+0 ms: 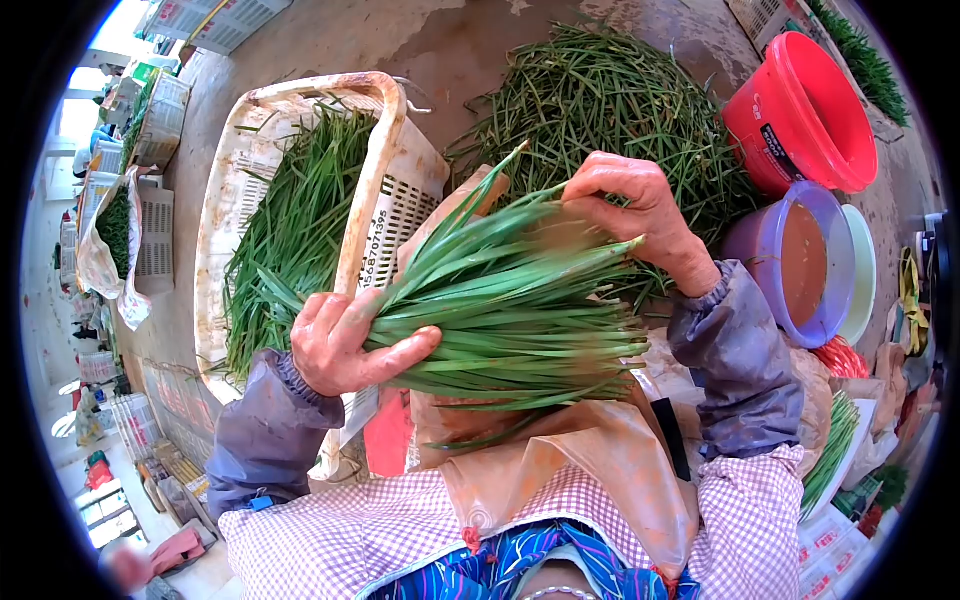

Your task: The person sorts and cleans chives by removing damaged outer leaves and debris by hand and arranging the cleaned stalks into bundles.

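My left hand (pixel 350 345) is closed around a thick bunch of garlic chives (pixel 510 310), its thumb lying across the long flat green leaves. The bunch is held over my lap, with its cut ends fanned toward the right. At the bunch's upper right edge, my right hand (pixel 640 215) has thumb and fingers pinched together on a chive leaf (pixel 550 192). Part of the bunch below that hand is smeared by motion. A plastic apron (pixel 590 450), tan and wet-looking, covers my lap underneath.
To the left stands a dirty white plastic crate (pixel 375 180) holding more chives. A large heap of chives (pixel 610 110) lies on the floor ahead. At right are a red bucket (pixel 750 115), a purple basin (pixel 765 245) with brown water, and a bundle of red ties (pixel 842 358).
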A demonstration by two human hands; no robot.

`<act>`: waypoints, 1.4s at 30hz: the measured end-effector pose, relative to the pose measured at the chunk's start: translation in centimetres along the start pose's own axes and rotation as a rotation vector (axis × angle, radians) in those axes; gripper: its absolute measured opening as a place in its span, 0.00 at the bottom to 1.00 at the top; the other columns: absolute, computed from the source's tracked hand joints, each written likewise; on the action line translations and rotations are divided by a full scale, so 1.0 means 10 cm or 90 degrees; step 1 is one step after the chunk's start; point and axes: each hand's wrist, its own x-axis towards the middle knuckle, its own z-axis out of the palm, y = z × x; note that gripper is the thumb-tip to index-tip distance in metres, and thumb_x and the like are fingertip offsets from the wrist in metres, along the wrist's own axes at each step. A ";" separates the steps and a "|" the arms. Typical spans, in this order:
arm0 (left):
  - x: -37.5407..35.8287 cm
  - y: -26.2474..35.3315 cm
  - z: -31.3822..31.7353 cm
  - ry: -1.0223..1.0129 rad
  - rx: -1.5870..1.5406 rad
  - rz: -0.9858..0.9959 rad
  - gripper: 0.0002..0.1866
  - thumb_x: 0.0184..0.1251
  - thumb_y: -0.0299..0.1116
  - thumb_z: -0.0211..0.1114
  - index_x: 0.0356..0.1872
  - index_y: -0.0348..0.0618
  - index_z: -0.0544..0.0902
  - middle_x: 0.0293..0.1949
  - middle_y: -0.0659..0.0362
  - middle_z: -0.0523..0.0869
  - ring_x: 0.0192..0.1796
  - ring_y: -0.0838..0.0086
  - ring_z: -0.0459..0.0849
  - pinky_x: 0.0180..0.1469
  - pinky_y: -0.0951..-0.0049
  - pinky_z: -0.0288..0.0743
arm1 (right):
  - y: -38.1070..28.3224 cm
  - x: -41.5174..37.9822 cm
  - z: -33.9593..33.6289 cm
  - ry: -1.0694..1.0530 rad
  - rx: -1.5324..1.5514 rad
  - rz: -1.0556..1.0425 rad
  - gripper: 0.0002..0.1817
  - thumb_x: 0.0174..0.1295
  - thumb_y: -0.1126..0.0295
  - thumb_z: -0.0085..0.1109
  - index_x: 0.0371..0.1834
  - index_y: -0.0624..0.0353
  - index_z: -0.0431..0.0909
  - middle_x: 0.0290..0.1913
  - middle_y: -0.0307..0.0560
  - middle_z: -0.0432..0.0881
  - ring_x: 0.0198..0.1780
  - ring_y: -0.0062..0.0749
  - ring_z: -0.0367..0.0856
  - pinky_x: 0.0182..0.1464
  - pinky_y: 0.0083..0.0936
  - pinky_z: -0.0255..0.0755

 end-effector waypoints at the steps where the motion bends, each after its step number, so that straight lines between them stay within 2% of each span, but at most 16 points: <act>1: 0.00 0.00 0.00 0.002 0.000 0.001 0.25 0.49 0.37 0.74 0.51 0.75 0.82 0.43 0.53 0.81 0.32 0.68 0.80 0.29 0.69 0.71 | -0.02 -0.02 -0.02 0.003 0.017 0.035 0.06 0.55 0.75 0.67 0.34 0.63 0.81 0.28 0.40 0.79 0.30 0.26 0.77 0.32 0.23 0.70; 6: 0.02 0.00 0.01 0.019 -0.002 0.010 0.24 0.49 0.37 0.74 0.51 0.74 0.82 0.43 0.53 0.81 0.32 0.68 0.80 0.30 0.70 0.71 | -0.13 -0.19 -0.22 0.058 0.290 0.309 0.03 0.59 0.76 0.63 0.32 0.65 0.81 0.29 0.37 0.80 0.29 0.18 0.76 0.32 0.19 0.72; 10: 0.05 0.00 -0.03 0.008 0.002 0.017 0.24 0.49 0.36 0.73 0.51 0.72 0.83 0.42 0.54 0.81 0.31 0.68 0.80 0.30 0.71 0.71 | 0.01 -0.30 -0.53 0.178 0.644 0.110 0.05 0.67 0.71 0.56 0.42 0.60 0.78 0.36 0.42 0.80 0.30 0.25 0.77 0.31 0.22 0.73; 13: 0.03 0.02 -0.01 0.004 0.012 0.002 0.24 0.50 0.35 0.71 0.52 0.70 0.83 0.41 0.54 0.81 0.31 0.68 0.80 0.30 0.71 0.71 | 0.15 -0.36 -0.85 0.071 0.844 -0.015 0.09 0.68 0.67 0.55 0.48 0.57 0.77 0.34 0.40 0.77 0.33 0.27 0.75 0.34 0.21 0.68; 16: 0.08 0.03 -0.06 -0.005 0.005 0.012 0.24 0.51 0.34 0.70 0.52 0.69 0.83 0.40 0.53 0.82 0.32 0.67 0.80 0.30 0.71 0.71 | 0.59 -0.54 -0.82 0.031 0.087 0.373 0.11 0.67 0.69 0.56 0.50 0.59 0.74 0.38 0.39 0.79 0.36 0.23 0.77 0.38 0.19 0.70; 20: 0.07 0.04 0.01 0.033 0.040 -0.003 0.25 0.50 0.38 0.72 0.51 0.81 0.83 0.38 0.58 0.79 0.27 0.72 0.77 0.26 0.74 0.68 | 0.69 -0.67 -0.29 0.042 0.127 0.456 0.21 0.65 0.69 0.57 0.61 0.59 0.73 0.49 0.44 0.82 0.49 0.26 0.79 0.55 0.27 0.74; 22: 0.08 0.05 0.01 0.038 0.026 -0.008 0.22 0.50 0.38 0.73 0.49 0.78 0.85 0.37 0.58 0.79 0.27 0.72 0.77 0.26 0.73 0.68 | 0.31 -0.44 -0.04 0.022 0.341 0.442 0.18 0.66 0.68 0.58 0.59 0.58 0.77 0.51 0.43 0.82 0.51 0.25 0.79 0.57 0.27 0.72; 24: 0.13 0.04 0.01 0.040 0.021 -0.016 0.21 0.51 0.39 0.73 0.48 0.74 0.86 0.37 0.58 0.80 0.27 0.71 0.77 0.27 0.72 0.68 | 0.37 -0.34 0.09 -0.162 0.425 0.391 0.18 0.68 0.63 0.56 0.57 0.60 0.78 0.51 0.43 0.82 0.52 0.26 0.78 0.60 0.26 0.69; 26: 0.12 0.05 -0.04 0.022 0.019 -0.031 0.20 0.52 0.39 0.73 0.49 0.71 0.86 0.37 0.57 0.80 0.28 0.70 0.77 0.27 0.71 0.68 | 0.40 -0.30 0.18 -0.236 0.422 0.377 0.18 0.67 0.64 0.58 0.56 0.60 0.79 0.50 0.44 0.82 0.53 0.31 0.79 0.59 0.26 0.70; 27: 0.11 0.07 -0.08 -0.001 0.011 -0.059 0.22 0.51 0.37 0.72 0.51 0.65 0.85 0.38 0.55 0.81 0.31 0.68 0.80 0.30 0.68 0.72 | 0.52 -0.30 0.17 -0.286 0.380 0.283 0.18 0.65 0.66 0.58 0.56 0.58 0.79 0.50 0.45 0.82 0.53 0.35 0.79 0.59 0.27 0.70; 30: 0.12 0.02 -0.14 -0.010 -0.057 -0.085 0.25 0.49 0.33 0.70 0.53 0.61 0.84 0.38 0.53 0.81 0.34 0.65 0.82 0.33 0.65 0.75 | 0.70 -0.39 0.14 -0.254 0.399 0.273 0.17 0.65 0.67 0.56 0.56 0.58 0.79 0.51 0.45 0.82 0.49 0.34 0.80 0.55 0.28 0.73; 34: 0.48 0.05 -0.38 -0.077 -0.115 -0.192 0.29 0.47 0.30 0.70 0.57 0.54 0.82 0.35 0.52 0.80 0.34 0.58 0.83 0.36 0.61 0.77 | 0.64 -0.54 0.12 -0.258 0.513 0.416 0.19 0.72 0.62 0.47 0.56 0.62 0.78 0.51 0.41 0.83 0.47 0.21 0.79 0.52 0.25 0.74; 36: 0.69 -0.05 -0.50 -0.150 -0.132 -0.214 0.31 0.47 0.26 0.70 0.59 0.52 0.80 0.29 0.51 0.76 0.33 0.57 0.82 0.34 0.60 0.75 | 0.02 -0.64 0.04 -0.053 0.735 0.691 0.22 0.73 0.59 0.48 0.61 0.63 0.74 0.52 0.42 0.83 0.46 0.22 0.81 0.54 0.25 0.75; 38: 0.90 -0.17 -0.58 -0.172 -0.180 -0.193 0.32 0.49 0.21 0.66 0.61 0.51 0.78 0.29 0.50 0.77 0.33 0.54 0.81 0.36 0.58 0.74 | 0.60 -0.99 0.19 -0.139 0.940 0.500 0.22 0.71 0.61 0.51 0.65 0.60 0.70 0.57 0.44 0.80 0.52 0.25 0.79 0.59 0.28 0.73; 40: 1.16 -0.28 -0.62 -0.206 -0.218 -0.177 0.33 0.49 0.16 0.61 0.62 0.50 0.77 0.33 0.48 0.81 0.37 0.51 0.82 0.40 0.58 0.74 | 1.24 -1.32 0.54 -0.157 0.852 0.335 0.23 0.70 0.64 0.54 0.67 0.57 0.68 0.59 0.45 0.78 0.55 0.29 0.77 0.61 0.30 0.73; 42: 1.40 -0.39 -0.57 -0.163 -0.350 -0.119 0.30 0.52 0.13 0.54 0.61 0.40 0.76 0.48 0.43 0.84 0.52 0.55 0.84 0.55 0.65 0.74 | 1.56 -1.47 0.73 -0.101 0.601 0.259 0.23 0.68 0.64 0.56 0.66 0.54 0.69 0.57 0.45 0.78 0.55 0.34 0.78 0.59 0.31 0.73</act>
